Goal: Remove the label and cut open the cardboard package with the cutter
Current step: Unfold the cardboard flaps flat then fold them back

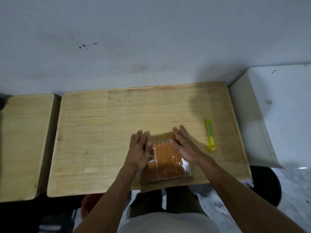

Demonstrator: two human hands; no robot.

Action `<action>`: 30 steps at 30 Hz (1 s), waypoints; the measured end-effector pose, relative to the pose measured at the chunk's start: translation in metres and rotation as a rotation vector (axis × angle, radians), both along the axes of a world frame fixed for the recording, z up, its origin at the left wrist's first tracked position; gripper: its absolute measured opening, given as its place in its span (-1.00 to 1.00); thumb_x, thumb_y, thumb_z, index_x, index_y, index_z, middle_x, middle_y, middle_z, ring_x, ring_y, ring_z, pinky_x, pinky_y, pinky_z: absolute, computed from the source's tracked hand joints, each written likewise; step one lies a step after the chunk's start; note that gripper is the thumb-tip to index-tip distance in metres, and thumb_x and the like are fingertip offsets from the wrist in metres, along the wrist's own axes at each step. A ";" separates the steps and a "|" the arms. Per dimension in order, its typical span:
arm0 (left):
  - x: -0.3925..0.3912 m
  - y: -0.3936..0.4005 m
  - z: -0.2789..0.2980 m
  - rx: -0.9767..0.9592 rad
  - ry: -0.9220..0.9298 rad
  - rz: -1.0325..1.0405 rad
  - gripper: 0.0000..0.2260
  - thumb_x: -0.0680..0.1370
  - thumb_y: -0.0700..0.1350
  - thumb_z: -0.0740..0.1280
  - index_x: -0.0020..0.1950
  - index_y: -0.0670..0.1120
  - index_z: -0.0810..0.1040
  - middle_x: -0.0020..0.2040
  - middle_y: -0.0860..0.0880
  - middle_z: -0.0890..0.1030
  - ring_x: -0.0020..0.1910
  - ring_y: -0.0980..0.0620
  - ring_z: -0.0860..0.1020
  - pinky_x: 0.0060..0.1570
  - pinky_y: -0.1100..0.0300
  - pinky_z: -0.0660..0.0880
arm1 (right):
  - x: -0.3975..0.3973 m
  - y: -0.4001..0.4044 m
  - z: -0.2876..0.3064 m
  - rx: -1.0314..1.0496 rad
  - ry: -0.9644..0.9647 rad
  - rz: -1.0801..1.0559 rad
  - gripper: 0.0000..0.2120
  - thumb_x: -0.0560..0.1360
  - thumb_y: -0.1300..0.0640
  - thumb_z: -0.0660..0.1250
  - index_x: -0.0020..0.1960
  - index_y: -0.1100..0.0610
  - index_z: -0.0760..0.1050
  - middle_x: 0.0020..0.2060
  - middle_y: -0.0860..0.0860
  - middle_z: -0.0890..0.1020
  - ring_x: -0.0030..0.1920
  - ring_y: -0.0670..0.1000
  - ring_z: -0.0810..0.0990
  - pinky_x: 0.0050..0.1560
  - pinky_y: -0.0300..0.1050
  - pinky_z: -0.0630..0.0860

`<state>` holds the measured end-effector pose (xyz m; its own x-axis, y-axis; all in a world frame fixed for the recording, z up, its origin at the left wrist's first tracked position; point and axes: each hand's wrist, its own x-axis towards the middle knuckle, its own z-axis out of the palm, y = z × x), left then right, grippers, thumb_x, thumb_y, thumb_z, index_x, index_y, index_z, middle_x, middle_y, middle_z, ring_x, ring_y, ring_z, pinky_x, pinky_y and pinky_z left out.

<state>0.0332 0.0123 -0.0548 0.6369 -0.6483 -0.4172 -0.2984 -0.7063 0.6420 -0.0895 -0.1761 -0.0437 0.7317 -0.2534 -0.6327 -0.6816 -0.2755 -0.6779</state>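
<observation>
A flat brown cardboard package (162, 136) lies near the front edge of the wooden table (104, 125) and overhangs it slightly. An orange label under shiny clear plastic (165, 161) covers most of its top. My left hand (140, 149) rests on the package's left side, thumb at the label's upper left corner. My right hand (184, 145) presses the right side, its thumb on the label's top edge. Both hands lie fairly flat with fingers extended. A yellow-green cutter (210, 136) lies on the table to the right of my right hand, untouched.
A second wooden table (21, 142) stands to the left with a narrow gap between. A white box-like unit (276, 115) stands at the right. A pale wall runs behind the tables. A dark round object (267, 184) sits on the floor at the right.
</observation>
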 end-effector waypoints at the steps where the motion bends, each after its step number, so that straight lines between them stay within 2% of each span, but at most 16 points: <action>1: -0.004 0.003 -0.002 0.005 -0.047 -0.037 -0.47 0.69 0.16 -0.05 0.62 -0.01 0.00 0.65 -0.11 -0.01 0.63 -0.06 -0.18 0.56 0.12 -0.26 | -0.003 0.004 -0.001 -0.039 0.000 0.021 -0.34 0.61 -0.24 0.07 0.59 -0.14 -0.15 0.53 -0.19 -0.39 0.51 -0.18 -0.25 0.45 -0.13 -0.11; 2: -0.008 0.006 -0.005 0.032 -0.094 -0.070 -0.45 0.66 0.20 -0.13 0.60 0.03 -0.12 0.65 -0.09 -0.10 0.61 -0.04 -0.27 0.56 0.07 -0.30 | -0.006 0.009 -0.003 -0.084 -0.003 0.047 -0.36 0.63 -0.22 0.04 0.59 -0.13 -0.18 0.51 -0.17 -0.43 0.51 -0.17 -0.30 0.46 -0.13 -0.12; 4: -0.014 0.010 -0.011 0.110 -0.116 -0.081 -0.50 0.66 0.22 -0.17 0.54 0.15 -0.29 0.63 0.01 -0.25 0.57 -0.04 -0.38 0.55 -0.08 -0.27 | -0.011 0.018 -0.006 -0.177 -0.008 0.091 -0.36 0.64 -0.21 -0.01 0.58 -0.10 -0.25 0.48 -0.13 -0.50 0.48 -0.13 -0.43 0.48 -0.12 -0.20; 7: -0.018 0.012 -0.012 0.230 -0.193 -0.081 -0.50 0.69 0.18 -0.16 0.52 0.22 -0.41 0.60 0.06 -0.36 0.56 -0.08 -0.42 0.50 -0.19 -0.26 | -0.014 0.028 -0.016 -0.319 -0.014 0.076 -0.35 0.64 -0.19 -0.02 0.58 -0.07 -0.27 0.49 -0.06 -0.51 0.50 -0.03 -0.49 0.54 0.01 -0.27; 11: -0.029 0.011 -0.016 0.251 -0.228 -0.067 -0.46 0.69 0.16 -0.16 0.58 0.13 -0.38 0.61 0.03 -0.37 0.56 -0.08 -0.42 0.52 -0.25 -0.25 | -0.020 0.045 -0.032 -0.499 -0.097 0.085 -0.35 0.63 -0.15 -0.06 0.59 0.05 -0.25 0.57 0.00 -0.32 0.55 0.03 -0.37 0.56 0.13 -0.17; 16: -0.027 0.007 -0.025 0.222 -0.197 -0.076 -0.43 0.70 0.13 -0.12 0.60 0.03 -0.35 0.60 -0.02 -0.40 0.56 -0.09 -0.43 0.56 -0.20 -0.19 | -0.018 0.048 -0.041 -0.502 -0.132 0.027 -0.38 0.66 -0.09 -0.02 0.60 0.06 -0.23 0.58 -0.03 -0.28 0.57 -0.02 -0.30 0.52 0.10 -0.19; 19: -0.006 -0.009 -0.026 0.183 -0.216 -0.099 -0.44 0.71 0.13 -0.11 0.61 0.02 -0.30 0.61 -0.04 -0.36 0.57 -0.11 -0.40 0.56 -0.17 -0.21 | -0.005 0.037 -0.045 -0.506 -0.153 -0.005 -0.39 0.67 -0.06 -0.01 0.60 0.05 -0.19 0.59 0.00 -0.24 0.58 0.01 -0.28 0.55 0.18 -0.12; 22: 0.020 -0.028 -0.024 0.199 -0.303 -0.162 -0.46 0.70 0.12 -0.13 0.62 0.01 -0.27 0.62 -0.05 -0.32 0.58 -0.15 -0.36 0.54 -0.18 -0.23 | 0.015 0.020 -0.045 -0.568 -0.116 0.025 -0.42 0.65 -0.11 -0.05 0.60 -0.03 -0.16 0.60 -0.02 -0.21 0.57 0.06 -0.30 0.52 0.24 -0.10; 24: 0.021 -0.033 -0.024 0.251 -0.352 -0.188 -0.46 0.70 0.11 -0.15 0.62 -0.01 -0.25 0.63 -0.03 -0.27 0.59 -0.11 -0.34 0.55 -0.21 -0.24 | 0.019 0.018 -0.044 -0.634 -0.062 0.072 -0.43 0.65 -0.13 -0.07 0.60 -0.04 -0.16 0.60 -0.05 -0.19 0.57 0.08 -0.33 0.50 0.29 -0.13; 27: 0.001 -0.025 -0.029 0.281 -0.337 -0.191 -0.44 0.70 0.12 -0.16 0.63 -0.04 -0.27 0.64 -0.01 -0.26 0.60 -0.05 -0.33 0.55 -0.21 -0.21 | 0.008 0.031 -0.044 -0.738 -0.040 0.136 -0.41 0.66 -0.11 -0.08 0.61 0.06 -0.14 0.60 0.00 -0.14 0.58 0.08 -0.25 0.51 0.35 -0.06; 30: -0.010 -0.018 -0.036 0.269 -0.311 -0.163 -0.43 0.70 0.12 -0.14 0.62 -0.05 -0.28 0.64 0.00 -0.28 0.59 -0.02 -0.34 0.55 -0.22 -0.19 | 0.003 0.040 -0.048 -0.774 -0.007 0.134 -0.39 0.65 -0.14 -0.11 0.60 0.11 -0.13 0.60 0.04 -0.10 0.59 0.04 -0.20 0.52 0.30 -0.02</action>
<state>0.0236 -0.0053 -0.0910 0.6572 -0.6454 -0.3893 -0.5701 -0.7635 0.3033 -0.0866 -0.1366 -0.0913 0.7909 -0.5293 -0.3072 -0.6051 -0.7512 -0.2636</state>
